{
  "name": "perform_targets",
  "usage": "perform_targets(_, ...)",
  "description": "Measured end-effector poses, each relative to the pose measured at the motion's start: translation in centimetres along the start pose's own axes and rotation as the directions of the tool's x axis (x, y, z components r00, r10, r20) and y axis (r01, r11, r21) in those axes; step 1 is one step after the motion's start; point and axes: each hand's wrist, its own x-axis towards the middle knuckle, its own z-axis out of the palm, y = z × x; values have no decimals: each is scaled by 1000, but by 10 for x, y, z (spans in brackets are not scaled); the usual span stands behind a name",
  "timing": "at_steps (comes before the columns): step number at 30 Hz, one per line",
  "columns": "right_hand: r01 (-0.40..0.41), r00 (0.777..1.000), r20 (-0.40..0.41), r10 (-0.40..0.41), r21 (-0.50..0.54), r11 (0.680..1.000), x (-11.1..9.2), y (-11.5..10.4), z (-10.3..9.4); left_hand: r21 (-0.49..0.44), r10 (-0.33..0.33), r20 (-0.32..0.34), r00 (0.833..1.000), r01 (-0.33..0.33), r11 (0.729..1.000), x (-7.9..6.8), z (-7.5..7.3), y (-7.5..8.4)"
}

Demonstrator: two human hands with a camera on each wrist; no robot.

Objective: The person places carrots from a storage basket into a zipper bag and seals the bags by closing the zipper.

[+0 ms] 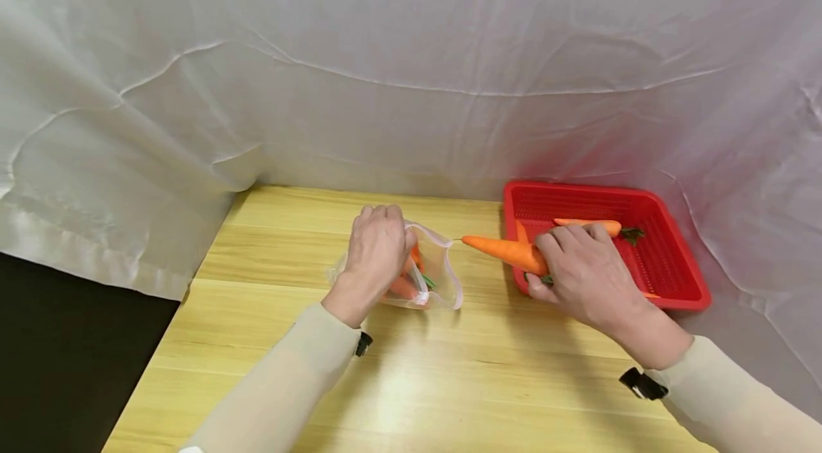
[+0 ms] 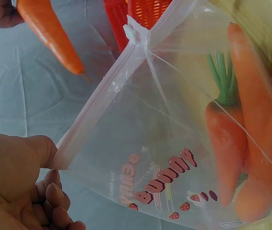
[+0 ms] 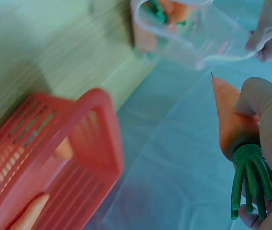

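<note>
My left hand [image 1: 377, 247] pinches the top edge of a clear zip bag [image 2: 140, 120], whose mouth gapes toward the right. Inside the bag lie several carrots [image 2: 258, 120], one with green stalks showing, seen through the printed plastic. My right hand [image 1: 587, 275] grips another carrot [image 1: 504, 251] near its thick green-topped end. That carrot's thin tip points left at the bag's mouth, with a small gap between them in the right wrist view. The held carrot hangs by the near left edge of a red basket [image 1: 687, 267].
The red basket at the right holds a carrot with dark green leaves [image 1: 594, 226] and parts of others. A light wooden table [image 1: 257, 353] lies under everything. Grey cloth [image 1: 385, 68] hangs behind and at the sides. A dark area [image 1: 70, 353] lies beyond the table's left edge.
</note>
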Motion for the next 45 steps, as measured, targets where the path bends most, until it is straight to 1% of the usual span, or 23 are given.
perform_targets(5,8,1000,-10,-8,31,999,4,-19,-6,6,-2,-3,1000,2,1000,0,0,0)
perform_targets(9,2,1000,26,-4,54,999,9,-31,-1,2,-10,1,1000,10,1000,0,-1,0)
perform_targets(13,-8,999,51,5,66,998,15,-46,15,7,-14,23,1000,14,1000,0,-3,-1)
perform_targets(18,-3,1000,27,1,81,997,26,-66,42,5,-17,73,997,17,1000,1,-3,0)
perform_targets(22,-1,1000,30,-1,61,998,36,-75,61,26,-16,120,993,13,1000,1,-4,2)
perform_targets(24,-28,999,27,27,38,999,40,-76,68,59,5,141,990,-13,998,1,-5,3)
perform_targets(27,-98,995,10,98,1,995,45,-75,76,82,45,181,982,-61,995,1,-6,4)
perform_targets(29,-131,991,-2,131,-9,991,46,-75,80,86,67,204,977,-86,993,1,-7,5)
perform_targets(31,-143,990,-3,143,-14,990,47,-77,84,73,72,220,973,-90,993,1,-8,6)
perform_targets(35,-129,992,0,129,1,992,46,-85,95,40,67,213,975,-77,996,1,-6,8)
perform_targets(39,-97,995,-31,98,23,995,46,-95,110,-5,65,187,980,-65,998,1,-4,10)
perform_targets(41,-83,995,-52,84,13,996,47,-99,118,-21,65,170,983,-62,998,2,-3,11)
perform_targets(45,-64,995,-81,61,-35,997,49,-104,128,-51,42,166,985,-34,998,4,-4,13)
